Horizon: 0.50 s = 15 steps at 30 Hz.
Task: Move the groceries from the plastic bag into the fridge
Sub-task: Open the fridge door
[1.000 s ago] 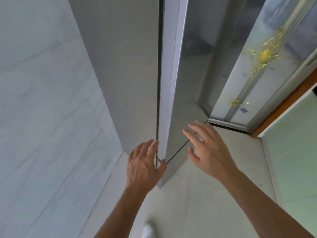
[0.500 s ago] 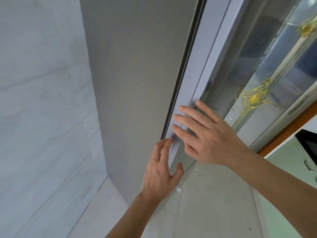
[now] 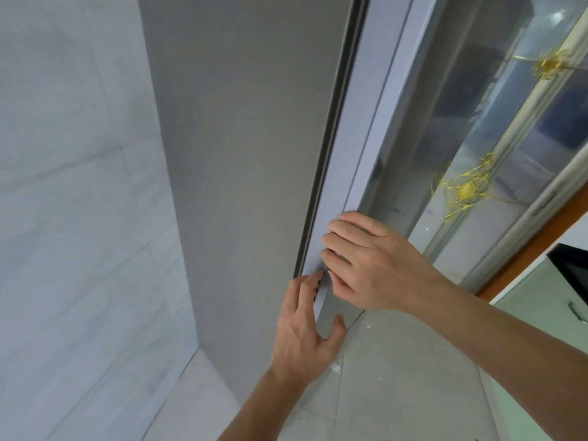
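While both hands work at its edge, the fridge stands against the pale tiled wall. Its flat grey side panel faces the camera and fills the middle of the view.

- Fridge door: seen edge-on as a pale strip just right of the grey panel, with a narrow dark seam between the two. The glossy front face turns away to the right. Cannot tell whether the door is ajar.
- Left hand: comes up from below. Its fingers are bent, with the tips tucked into the seam at the door's edge. The thumb is spread apart and presses on the door's front face, so the hand has the door edge pinched.
- Right hand: reaches in from the right, just above the left and almost touching it. Its fingers are curled over the pale strip, knuckles outward, gripping the same edge. The fingertips are hidden.
- Floor: light tile, with a small white scrap beside the left wrist.
- Right of the fridge: a glass panel with a gold ornament on its rail, then an orange-brown frame. Pale green cabinets sit at the far right edge.
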Each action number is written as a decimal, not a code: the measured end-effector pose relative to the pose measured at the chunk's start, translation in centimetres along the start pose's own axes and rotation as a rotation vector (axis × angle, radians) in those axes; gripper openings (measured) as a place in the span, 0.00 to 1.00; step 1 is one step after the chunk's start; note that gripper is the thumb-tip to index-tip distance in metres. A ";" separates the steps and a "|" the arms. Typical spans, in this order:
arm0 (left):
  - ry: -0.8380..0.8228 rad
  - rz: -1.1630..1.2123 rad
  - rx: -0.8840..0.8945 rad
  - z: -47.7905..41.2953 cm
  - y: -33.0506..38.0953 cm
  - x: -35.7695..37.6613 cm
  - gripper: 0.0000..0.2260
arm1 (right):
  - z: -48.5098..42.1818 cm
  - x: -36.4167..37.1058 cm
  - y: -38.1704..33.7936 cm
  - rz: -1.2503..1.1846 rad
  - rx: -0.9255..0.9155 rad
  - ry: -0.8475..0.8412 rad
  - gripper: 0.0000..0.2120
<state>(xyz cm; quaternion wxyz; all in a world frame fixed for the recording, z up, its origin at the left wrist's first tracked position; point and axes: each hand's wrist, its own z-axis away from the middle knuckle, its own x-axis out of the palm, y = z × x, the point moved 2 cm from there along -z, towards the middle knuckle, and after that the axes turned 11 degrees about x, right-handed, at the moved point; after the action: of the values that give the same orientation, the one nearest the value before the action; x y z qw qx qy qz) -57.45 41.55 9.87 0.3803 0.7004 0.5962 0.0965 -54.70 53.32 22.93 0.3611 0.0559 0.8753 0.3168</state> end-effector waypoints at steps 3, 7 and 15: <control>-0.008 0.020 0.010 0.1 0.3 -0.1 0.25 | -0.2 0.1 -0.2 -0.034 0.007 0.079 0.11; -0.097 0.043 0.082 0.7 1.1 0.5 0.25 | 0.9 -0.6 -0.2 -0.026 0.010 0.142 0.11; -0.346 0.126 0.225 2.1 1.3 2.4 0.21 | 7.5 -4.6 0.4 0.101 0.109 0.024 0.10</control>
<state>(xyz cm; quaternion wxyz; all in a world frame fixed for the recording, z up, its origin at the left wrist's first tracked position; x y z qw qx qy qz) -54.59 42.89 8.53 0.3895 0.7806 0.4840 -0.0687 -46.34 56.04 21.88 0.3304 0.1157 0.8916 0.2873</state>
